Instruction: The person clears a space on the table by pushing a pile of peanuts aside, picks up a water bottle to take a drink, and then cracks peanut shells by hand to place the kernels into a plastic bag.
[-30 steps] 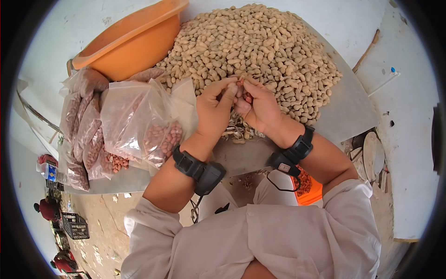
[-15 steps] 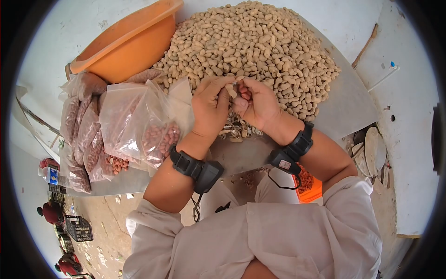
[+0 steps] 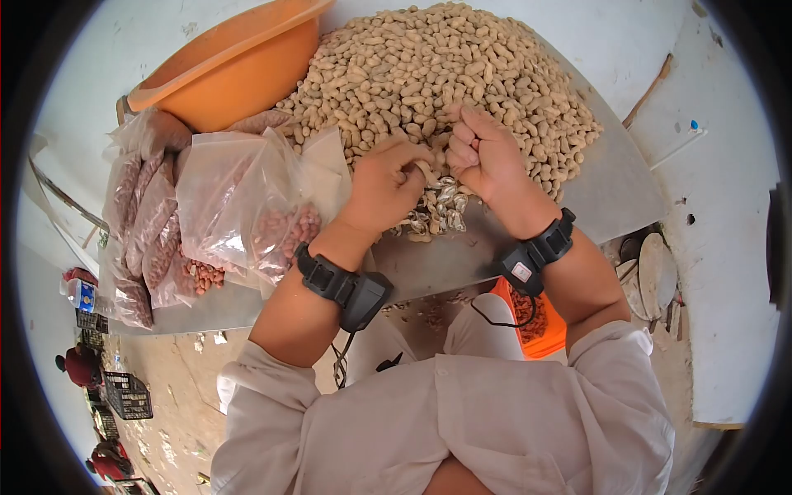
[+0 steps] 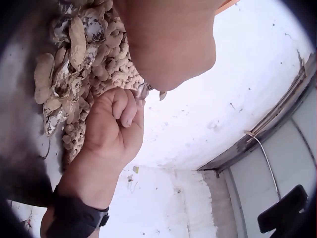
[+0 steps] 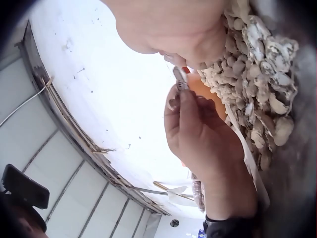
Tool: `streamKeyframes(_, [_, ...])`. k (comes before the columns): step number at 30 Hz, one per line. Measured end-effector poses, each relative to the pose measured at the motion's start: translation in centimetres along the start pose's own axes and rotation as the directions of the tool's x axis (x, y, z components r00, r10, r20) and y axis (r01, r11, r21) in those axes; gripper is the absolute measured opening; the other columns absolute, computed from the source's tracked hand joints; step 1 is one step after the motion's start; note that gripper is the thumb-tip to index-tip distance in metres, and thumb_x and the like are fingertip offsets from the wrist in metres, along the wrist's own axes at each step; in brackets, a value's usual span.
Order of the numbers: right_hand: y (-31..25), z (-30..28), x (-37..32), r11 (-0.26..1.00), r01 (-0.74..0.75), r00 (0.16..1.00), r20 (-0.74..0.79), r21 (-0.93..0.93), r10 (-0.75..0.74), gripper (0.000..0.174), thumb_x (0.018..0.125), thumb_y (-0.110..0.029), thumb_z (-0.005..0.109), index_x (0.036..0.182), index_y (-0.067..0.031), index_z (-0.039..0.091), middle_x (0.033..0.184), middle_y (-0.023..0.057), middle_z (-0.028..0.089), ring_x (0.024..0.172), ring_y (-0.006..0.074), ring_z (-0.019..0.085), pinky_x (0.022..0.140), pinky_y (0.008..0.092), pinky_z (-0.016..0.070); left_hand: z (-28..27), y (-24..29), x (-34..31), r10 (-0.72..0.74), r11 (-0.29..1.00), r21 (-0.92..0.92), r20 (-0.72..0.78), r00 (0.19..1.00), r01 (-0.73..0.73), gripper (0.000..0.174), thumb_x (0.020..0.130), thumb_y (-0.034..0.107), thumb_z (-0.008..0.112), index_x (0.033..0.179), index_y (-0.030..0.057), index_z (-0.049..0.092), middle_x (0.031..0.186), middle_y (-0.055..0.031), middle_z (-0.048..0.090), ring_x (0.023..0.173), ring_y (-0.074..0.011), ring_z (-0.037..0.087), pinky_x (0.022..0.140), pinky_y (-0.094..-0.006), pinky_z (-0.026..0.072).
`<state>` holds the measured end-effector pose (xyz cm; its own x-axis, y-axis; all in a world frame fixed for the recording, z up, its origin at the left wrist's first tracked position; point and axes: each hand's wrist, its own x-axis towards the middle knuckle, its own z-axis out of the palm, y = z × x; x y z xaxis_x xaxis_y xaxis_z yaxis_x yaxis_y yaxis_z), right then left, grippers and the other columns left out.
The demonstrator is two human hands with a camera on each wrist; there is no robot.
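In the head view my left hand [image 3: 388, 183] pinches a split peanut shell [image 3: 426, 172] between thumb and fingers, just above the empty shells. The right wrist view shows this shell [image 5: 180, 77] opened, its pale inside facing out. My right hand [image 3: 488, 157] is curled, its fingers folded toward the palm at the near edge of the peanut pile [image 3: 462, 58]. A bit of red [image 5: 186, 70] shows under its fingers; the rest of its hold is hidden. Cracked shells [image 3: 445, 206] lie in a small heap below and between the hands.
An orange basin [image 3: 239, 70] leans behind plastic bags of peanut kernels [image 3: 227, 206] on the left. The metal tabletop [image 3: 429, 266] ends near my lap. Below, to the right, an orange container [image 3: 536, 326] holds reddish bits. Black crates [image 3: 128, 396] and people are far left.
My hands have parted. The right hand has moved forward and right toward the pile and its fingers have curled over the red kernels seen before. The left hand has come slightly lower, still pinching a shell.
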<state>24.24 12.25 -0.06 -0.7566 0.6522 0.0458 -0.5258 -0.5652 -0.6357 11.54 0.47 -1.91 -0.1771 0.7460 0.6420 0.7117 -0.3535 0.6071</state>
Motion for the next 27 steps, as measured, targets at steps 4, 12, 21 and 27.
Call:
streamKeyframes(4, [-0.8, -0.1, 0.1, 0.989, 0.038, 0.999, 0.022, -0.146, -0.036, 0.011, 0.091, -0.012, 0.052, 0.092, -0.0013, 0.054, 0.057, -0.0024, 0.038, 0.046, 0.0092, 0.033, 0.043, 0.0226, 0.0282, 0.1, 0.0, 0.1, 0.053, 0.998, 0.019, 0.030, 0.998, -0.053, 0.021, 0.070, -0.001, 0.056, 0.090, 0.0035, 0.063, 0.076, -0.0096, 0.058, 0.070, -0.0220, 0.057, 0.062, -0.0299, 0.0465])
streamKeyframes(12, [-1.1, 1.0, 0.2, 0.991, 0.105, 0.955, -0.286, 0.086, -0.076, 0.009, 0.088, -0.009, 0.052, 0.091, -0.0006, 0.054, 0.065, 0.0009, 0.044, 0.050, 0.0102, 0.036, 0.043, 0.0226, 0.0291, -0.4, 0.0, 0.2, 0.056, 0.997, 0.066, -0.221, 0.974, -0.042, 0.022, 0.073, 0.002, 0.058, 0.093, 0.0042, 0.065, 0.075, -0.0078, 0.057, 0.066, -0.0160, 0.055, 0.059, -0.0256, 0.0457])
streamKeyframes(21, [-0.7, 2.2, -2.3, 0.975, 0.025, 0.999, -0.016, -0.222, -0.029, 0.011, 0.088, -0.010, 0.054, 0.093, -0.0003, 0.057, 0.063, -0.0007, 0.046, 0.049, 0.0093, 0.038, 0.043, 0.0216, 0.0294, -6.9, 2.1, 0.0, -0.139, 0.909, 0.358, -0.222, 0.965, 0.214, 0.014, 0.071, 0.012, 0.062, 0.082, 0.0035, 0.065, 0.076, -0.0140, 0.062, 0.069, -0.0298, 0.060, 0.062, -0.0369, 0.0481])
streamKeyframes(27, [1.6, 5.9, -1.9, 0.300, 0.422, 0.892, 0.452, -0.855, 0.033, 0.020, 0.084, -0.018, 0.060, 0.095, -0.0012, 0.062, 0.068, 0.0059, 0.057, 0.057, 0.0146, 0.051, 0.048, 0.0280, 0.0389, -12.4, 0.7, -4.8, -0.261, 0.694, 0.684, -0.053, 0.964, 0.226, 0.018, 0.071, 0.018, 0.066, 0.082, 0.0046, 0.067, 0.080, -0.0146, 0.062, 0.076, -0.0326, 0.059, 0.068, -0.0388, 0.0476])
